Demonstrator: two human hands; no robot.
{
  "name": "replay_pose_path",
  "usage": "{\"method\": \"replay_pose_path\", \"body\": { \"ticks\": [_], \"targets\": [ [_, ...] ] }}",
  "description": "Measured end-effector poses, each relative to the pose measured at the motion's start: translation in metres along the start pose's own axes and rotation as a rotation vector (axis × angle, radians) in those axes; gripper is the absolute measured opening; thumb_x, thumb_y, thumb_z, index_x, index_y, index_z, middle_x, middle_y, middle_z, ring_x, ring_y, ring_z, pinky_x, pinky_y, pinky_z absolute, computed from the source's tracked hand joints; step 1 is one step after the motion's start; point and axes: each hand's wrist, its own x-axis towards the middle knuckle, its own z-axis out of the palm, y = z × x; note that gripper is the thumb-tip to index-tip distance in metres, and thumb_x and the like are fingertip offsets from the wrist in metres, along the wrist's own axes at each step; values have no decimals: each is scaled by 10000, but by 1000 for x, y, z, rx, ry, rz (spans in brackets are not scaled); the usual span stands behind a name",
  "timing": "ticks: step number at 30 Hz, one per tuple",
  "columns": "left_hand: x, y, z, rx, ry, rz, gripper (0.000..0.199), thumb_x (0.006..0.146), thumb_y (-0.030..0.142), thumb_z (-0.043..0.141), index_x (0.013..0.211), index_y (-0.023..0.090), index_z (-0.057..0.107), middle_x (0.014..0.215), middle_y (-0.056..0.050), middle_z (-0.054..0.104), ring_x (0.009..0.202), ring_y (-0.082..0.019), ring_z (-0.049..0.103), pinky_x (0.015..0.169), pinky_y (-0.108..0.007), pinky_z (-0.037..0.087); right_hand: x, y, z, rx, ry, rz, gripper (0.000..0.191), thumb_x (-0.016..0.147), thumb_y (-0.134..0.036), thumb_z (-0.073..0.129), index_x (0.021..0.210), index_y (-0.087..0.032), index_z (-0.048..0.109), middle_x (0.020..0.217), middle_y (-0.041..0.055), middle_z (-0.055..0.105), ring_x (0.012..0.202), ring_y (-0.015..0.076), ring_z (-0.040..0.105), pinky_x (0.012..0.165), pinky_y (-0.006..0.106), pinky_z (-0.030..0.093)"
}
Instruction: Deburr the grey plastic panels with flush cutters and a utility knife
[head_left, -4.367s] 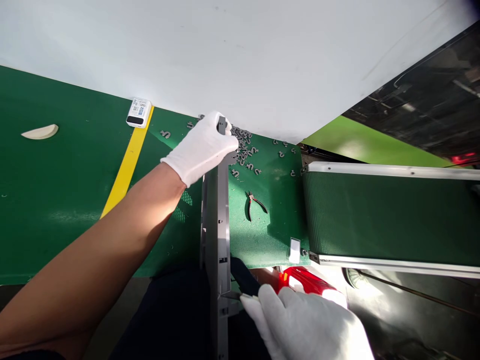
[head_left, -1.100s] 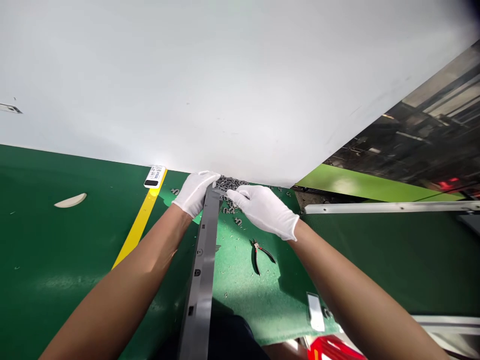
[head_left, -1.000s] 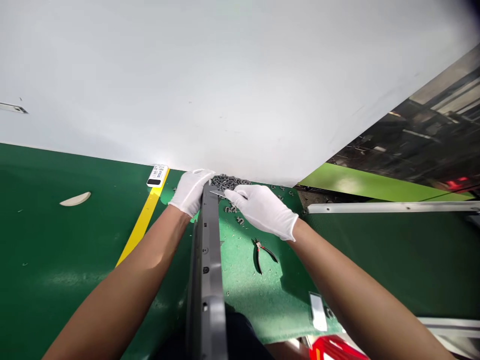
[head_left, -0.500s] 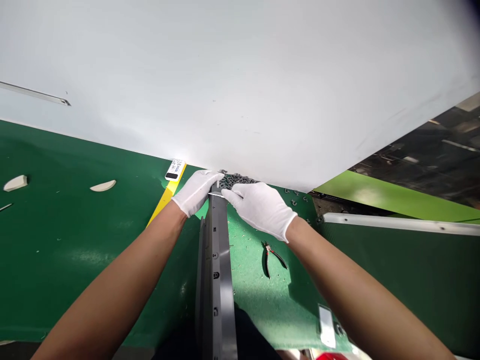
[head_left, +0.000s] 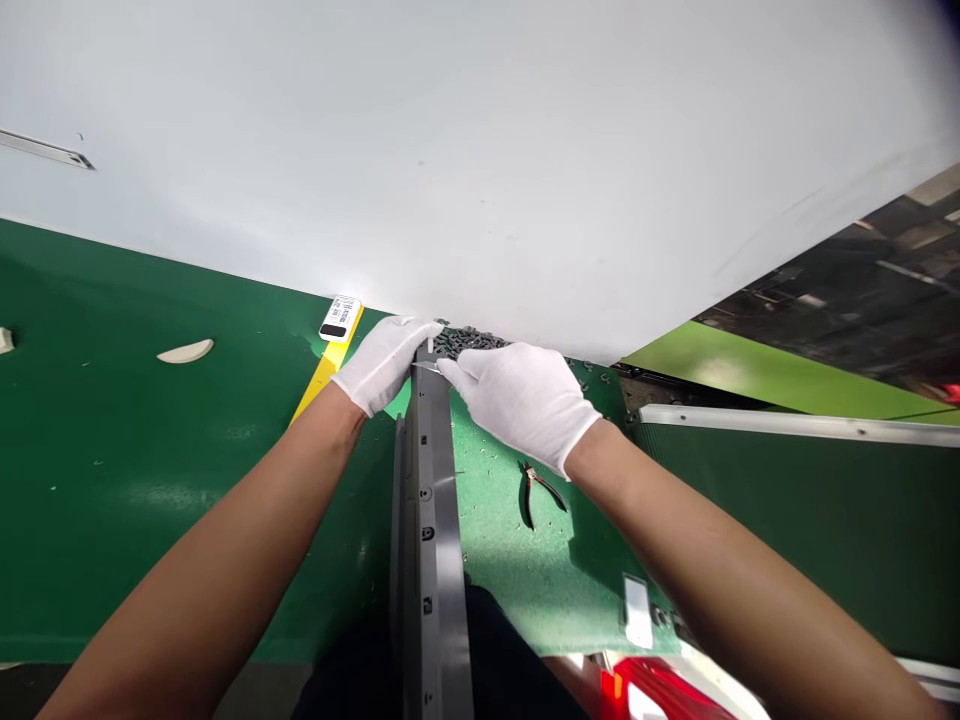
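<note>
A long dark grey channel-shaped strip (head_left: 439, 480) with small slots and holes runs from my body to the back of the green bench. My left hand (head_left: 388, 364), in a white glove, is closed around its far end, thumb on top. Opposite it, my right hand (head_left: 521, 402), also gloved, has its thumb tip against the strip's right edge, fingers curled. Whatever those fingers hold is hidden. A thin bright line crosses the strip between both hands. Just behind the far end lies a pile of small dark grey hook-shaped clips (head_left: 472, 340).
Red-and-black nippers (head_left: 532, 480) lie right of the strip. A white labelled device (head_left: 341, 318) rests on a yellow band (head_left: 319, 375) at left. A large white panel (head_left: 480, 170) fills the back. A pale half-round piece (head_left: 185, 351) sits left; a green ribbed panel (head_left: 795, 520) stands right.
The view has shifted slightly, so the bench things sit a little higher and further left. Both hands stay at the strip's far end with nearly the same grip.
</note>
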Motion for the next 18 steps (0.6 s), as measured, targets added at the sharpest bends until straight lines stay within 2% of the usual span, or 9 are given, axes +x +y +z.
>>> {"method": "replay_pose_path", "body": {
  "ticks": [4,7,11,16,18],
  "targets": [
    [2,-7,-10,320,-63,176,344,891,302,523,561,225,461,667,-26,497,670,-195,448,765,-344,412,-2,0,4,-16,19,-20,604,1095,-596,314,884,-215,732,724,99,672,723,262,674,747,416,485],
    [2,-8,-11,317,-50,157,338,893,295,526,567,223,472,679,-23,500,686,-194,455,790,-346,421,-3,-1,6,-24,18,-29,585,1097,-592,324,921,-224,743,734,102,670,771,290,693,784,441,487],
    [0,-3,-6,237,-14,82,380,939,291,480,569,217,436,683,-22,479,649,-174,443,702,-323,414,-4,-1,4,-20,17,-16,608,1097,-602,308,900,-223,742,745,107,674,774,298,699,781,441,484],
    [1,2,-8,534,-105,252,222,873,190,488,653,217,501,707,-17,534,741,-195,528,768,-316,453,-9,-4,-3,-82,-33,-3,619,1106,-584,267,940,-233,749,812,101,723,790,277,709,774,404,502],
    [1,1,-9,557,-111,251,254,909,207,460,657,221,489,721,-23,559,739,-194,541,774,-325,474,-10,-6,-5,-124,-38,-4,619,1110,-569,251,955,-238,750,823,96,736,775,260,707,756,378,503]
  ]
}}
